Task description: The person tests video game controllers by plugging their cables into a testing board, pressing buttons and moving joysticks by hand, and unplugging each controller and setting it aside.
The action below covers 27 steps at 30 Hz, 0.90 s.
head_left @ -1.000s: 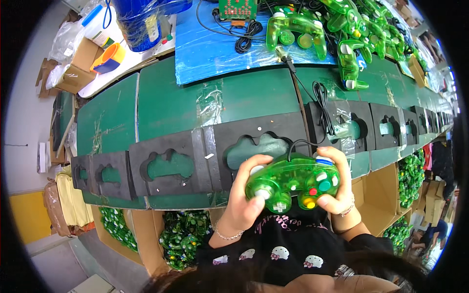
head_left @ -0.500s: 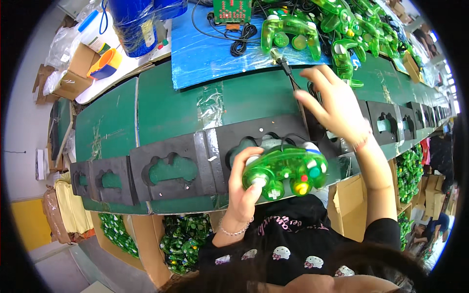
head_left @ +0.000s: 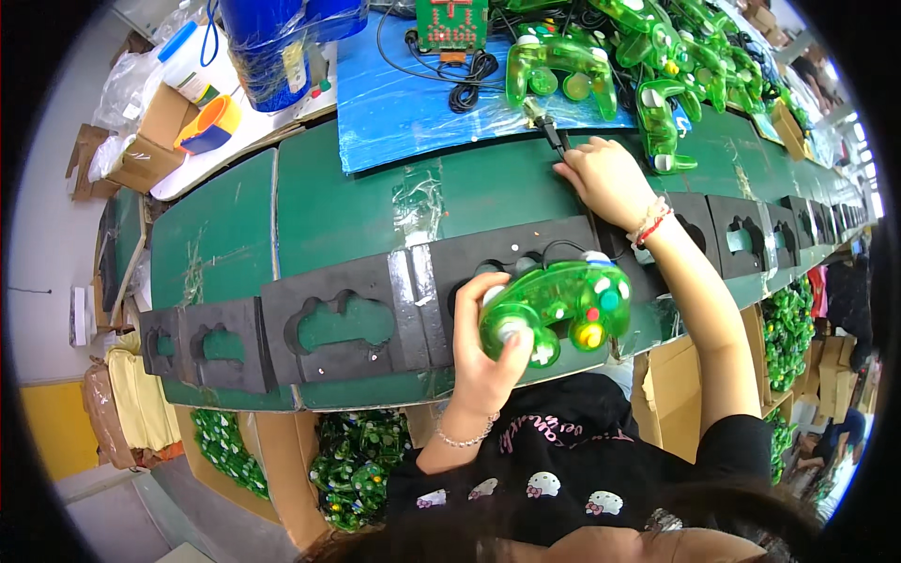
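My left hand [head_left: 481,366] holds a see-through green game controller [head_left: 554,298] by its left grip, thumb on the grey-white stick. The controller is tilted with its buttons toward me, over a black foam holder. Beyond it, my right hand [head_left: 608,183] is closed around a black cable just below its dark plug [head_left: 550,136]. That plug meets a connector lying at the front edge of a blue sheet [head_left: 441,131]. A thin cord curves up behind the controller; where it runs past my right wrist is hidden.
Black foam holders [head_left: 282,324] with controller-shaped cutouts line the green bench [head_left: 347,188]. Several green controllers [head_left: 657,103] lie at the far right, beside a green circuit board [head_left: 452,26]. Blue bins [head_left: 263,66] stand far left. Cartons of green controllers [head_left: 357,460] sit below the near edge.
My right hand has gone from spread fingers to closed around the cable, and its wrist has turned and moved left. The controller in my left hand has shifted slightly to the right.
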Tool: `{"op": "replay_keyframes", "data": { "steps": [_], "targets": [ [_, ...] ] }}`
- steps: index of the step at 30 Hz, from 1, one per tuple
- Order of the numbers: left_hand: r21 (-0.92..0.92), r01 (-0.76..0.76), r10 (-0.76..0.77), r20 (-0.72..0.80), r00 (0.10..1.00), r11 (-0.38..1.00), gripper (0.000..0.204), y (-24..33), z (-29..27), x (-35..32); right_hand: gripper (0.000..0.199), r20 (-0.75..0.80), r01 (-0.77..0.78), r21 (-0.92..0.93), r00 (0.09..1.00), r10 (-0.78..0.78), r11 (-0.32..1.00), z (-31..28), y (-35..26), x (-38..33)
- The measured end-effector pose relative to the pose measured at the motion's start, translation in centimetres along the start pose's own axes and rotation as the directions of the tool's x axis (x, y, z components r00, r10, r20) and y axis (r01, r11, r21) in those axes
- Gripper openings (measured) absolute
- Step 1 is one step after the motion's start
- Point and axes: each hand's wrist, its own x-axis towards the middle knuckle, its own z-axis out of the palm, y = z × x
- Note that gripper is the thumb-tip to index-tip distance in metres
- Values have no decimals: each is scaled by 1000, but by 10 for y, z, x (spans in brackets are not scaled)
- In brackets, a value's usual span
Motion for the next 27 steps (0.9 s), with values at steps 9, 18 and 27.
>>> {"op": "replay_keyframes", "data": {
  "steps": [9, 18, 27],
  "targets": [
    [70, -75, 73, 22, 997, 995, 61, -6, 4, 3, 14, 24, 163, 90, 986, -166, 983, -61, -35, -41],
    [295, -308, 190, 367, 911, 904, 70, 4, 40, -16, 62, 265, -118, 771, 953, -148, 626, -124, -40, -125],
    [165, -242, 27, 773, 634, 956, 62, 3, 63, -2, 55, 687, -698, 615, 703, 185, 367, -98, 30, -295]
  ]
}}
